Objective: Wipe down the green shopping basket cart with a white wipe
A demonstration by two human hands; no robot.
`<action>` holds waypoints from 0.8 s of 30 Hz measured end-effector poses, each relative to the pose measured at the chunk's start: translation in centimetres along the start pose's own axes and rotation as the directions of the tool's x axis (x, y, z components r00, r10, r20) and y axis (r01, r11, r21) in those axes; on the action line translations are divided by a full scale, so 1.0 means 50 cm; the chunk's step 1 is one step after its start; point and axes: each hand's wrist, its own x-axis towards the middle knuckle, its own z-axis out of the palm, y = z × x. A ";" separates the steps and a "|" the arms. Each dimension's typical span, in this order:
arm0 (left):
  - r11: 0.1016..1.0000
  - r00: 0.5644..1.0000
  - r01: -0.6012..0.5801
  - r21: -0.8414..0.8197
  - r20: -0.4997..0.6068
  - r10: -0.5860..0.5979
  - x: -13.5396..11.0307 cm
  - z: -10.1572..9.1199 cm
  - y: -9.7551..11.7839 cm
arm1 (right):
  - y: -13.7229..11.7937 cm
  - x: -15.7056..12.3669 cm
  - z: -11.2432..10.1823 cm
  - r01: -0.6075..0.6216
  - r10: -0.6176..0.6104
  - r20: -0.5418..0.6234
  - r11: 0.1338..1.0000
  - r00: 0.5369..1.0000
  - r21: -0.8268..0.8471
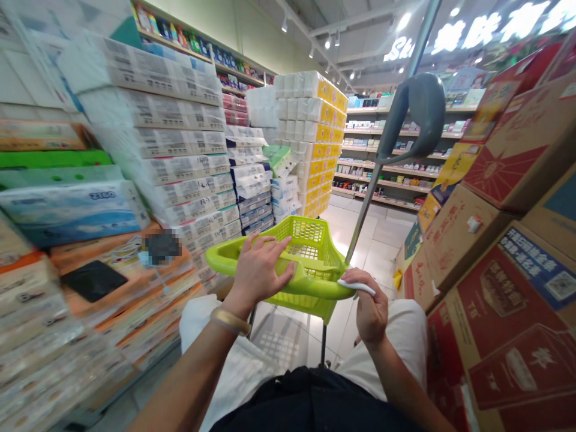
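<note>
A lime-green shopping basket cart point(330, 255) with perforated sides stands in front of my knees. My left hand point(258, 270), with a gold-coloured bangle at the wrist, lies over its near handle rim, fingers stretched and thumb apart. At the rim's right end, my right hand point(371, 306) is closed on a folded white cloth point(357, 287), which touches the green plastic. Some of the right fingertips are hidden behind the cloth. Just beyond that hand, a metal pole point(366, 204) rises from the cart to a grey loop handle point(414, 117).
Stacked wrapped paper packs point(180, 120) stand on the left, with a black tablet-like object point(93, 280) on a lower pack. Large cardboard cartons point(508, 300) line the right. Stocked shelves point(387, 153) are at the back, beyond a tiled floor point(373, 240).
</note>
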 end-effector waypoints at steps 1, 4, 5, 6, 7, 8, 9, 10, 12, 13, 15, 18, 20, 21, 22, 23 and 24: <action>0.999 0.998 0.036 0.019 -0.047 -0.035 0.000 0.001 0.006 | -0.006 -0.005 0.003 0.030 -0.029 0.032 0.999 0.999 -0.025; 0.999 0.996 0.029 -0.040 -0.080 -0.032 -0.005 0.002 0.045 | -0.010 -0.009 0.007 0.101 -0.092 0.131 0.993 0.987 -0.063; 0.995 0.998 -0.007 -0.098 -0.059 0.002 -0.006 0.002 0.063 | -0.006 -0.005 0.008 0.105 -0.094 0.151 0.993 0.984 -0.063; 0.988 0.999 -0.037 -0.152 -0.026 0.034 -0.007 0.002 0.083 | 0.001 0.000 0.009 0.094 -0.084 0.156 0.994 0.984 -0.056; 0.980 0.998 -0.054 -0.194 0.000 0.055 -0.008 0.003 0.102 | 0.008 0.006 0.011 0.071 -0.063 0.146 0.996 0.987 -0.047; 0.975 0.997 -0.058 -0.216 0.034 0.067 -0.009 0.005 0.120 | 0.014 0.011 0.013 0.039 -0.034 0.127 0.998 0.991 -0.040; 0.974 0.995 -0.049 -0.219 0.076 0.068 -0.008 0.008 0.135 | 0.019 0.015 0.017 0.007 -0.003 0.104 0.999 0.995 -0.035; 0.979 0.990 -0.024 -0.201 0.134 0.052 -0.008 0.013 0.148 | 0.022 0.017 0.022 -0.020 0.022 0.087 0.999 0.996 -0.031; 0.991 0.970 0.037 -0.127 0.242 -0.005 -0.007 0.025 0.161 | 0.019 0.013 0.033 -0.041 0.043 0.079 0.999 0.996 -0.027; 0.995 0.960 0.059 -0.083 0.276 -0.034 -0.007 0.031 0.163 | 0.015 0.009 0.039 -0.038 0.040 0.085 0.999 0.996 -0.027; 0.997 0.955 0.072 -0.025 0.289 -0.062 -0.009 0.045 0.158 | 0.006 -0.001 0.047 -0.011 0.014 0.100 0.999 0.995 -0.036; 0.996 0.967 0.033 -0.077 0.254 -0.013 -0.015 0.058 0.142 | 0.005 -0.006 0.046 0.052 -0.042 0.156 0.997 0.987 -0.063; 0.989 0.973 0.010 -0.145 0.229 0.024 -0.022 0.060 0.130 | 0.013 -0.002 0.041 0.072 -0.060 0.180 0.996 0.982 -0.061; 0.985 0.977 0.005 -0.170 0.213 0.032 -0.026 0.059 0.126 | 0.017 -0.001 0.039 0.068 -0.057 0.178 0.996 0.982 -0.059; 0.982 0.980 0.004 -0.188 0.197 0.034 -0.030 0.057 0.122 | 0.019 0.000 0.038 0.059 -0.048 0.169 0.996 0.984 -0.061; 0.980 0.983 0.003 -0.201 0.182 0.034 -0.033 0.054 0.120 | 0.018 -0.001 0.038 0.050 -0.039 0.156 0.997 0.987 -0.066; 0.978 0.985 0.003 -0.209 0.169 0.033 -0.037 0.051 0.117 | 0.015 -0.004 0.041 0.047 -0.036 0.149 0.996 0.988 -0.073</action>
